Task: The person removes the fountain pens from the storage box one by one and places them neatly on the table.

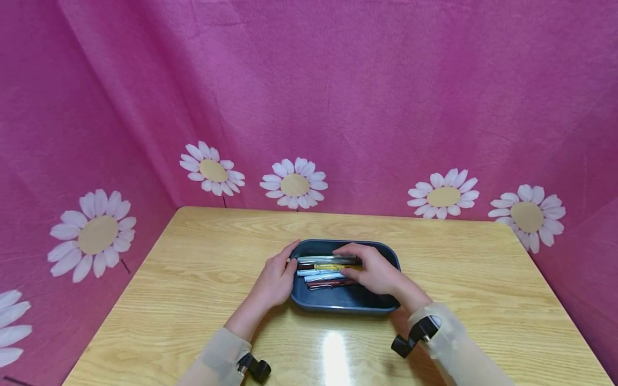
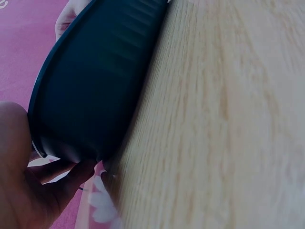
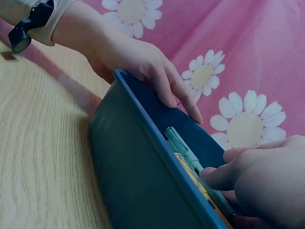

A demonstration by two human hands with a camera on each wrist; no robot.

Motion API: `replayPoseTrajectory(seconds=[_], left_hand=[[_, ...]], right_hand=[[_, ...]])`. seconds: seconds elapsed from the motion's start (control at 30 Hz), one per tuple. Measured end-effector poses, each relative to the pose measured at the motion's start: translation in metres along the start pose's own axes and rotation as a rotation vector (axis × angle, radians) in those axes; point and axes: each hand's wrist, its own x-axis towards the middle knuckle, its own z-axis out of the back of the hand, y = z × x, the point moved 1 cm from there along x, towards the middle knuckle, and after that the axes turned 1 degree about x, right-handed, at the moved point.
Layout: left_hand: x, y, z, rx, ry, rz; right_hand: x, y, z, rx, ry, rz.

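A dark blue rectangular tray [image 1: 345, 309] lies on the table with several pens in it. Silver-grey [image 1: 316, 259], yellow [image 1: 328, 267], light blue [image 1: 314, 278] and dark red [image 1: 318, 284] pens lie side by side, roughly lengthwise. My left hand [image 1: 275, 281] grips the tray's left end, thumb at the rim and fingers against the outer wall in the left wrist view. Reaching over the right side, my right hand [image 1: 379, 273] has its curled thumb and fingers about the silver-grey and yellow pens, covering their right ends. The right wrist view shows its thumb [image 3: 214, 176] touching the silver-grey pen.
A light wood-grain table [image 1: 193, 300] extends around the tray. Pink cloth [image 1: 338, 107] with white daisies hangs behind the table and at its sides. Each sleeve carries a black wrist camera, one on the left [image 1: 260, 370] and one on the right [image 1: 401, 346].
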Motion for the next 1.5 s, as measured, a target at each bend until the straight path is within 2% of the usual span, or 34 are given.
replayPoseTrajectory(seconds=[0.47, 0.77, 1.1, 1.5], left_hand=[[-0.002, 0.005, -0.001, -0.020, -0.012, -0.011], [-0.001, 0.005, -0.003, -0.036, -0.007, 0.001], [-0.001, 0.004, -0.003, -0.051, 0.004, 0.027], [-0.001, 0.003, -0.004, -0.052, 0.005, 0.040]], right_hand=[[0.009, -0.001, -0.010, -0.081, -0.008, -0.067], [0.014, -0.001, -0.014, -0.112, -0.007, -0.072], [0.015, 0.002, -0.013, -0.131, -0.038, -0.131], [0.012, 0.005, -0.009, -0.119, -0.096, -0.091]])
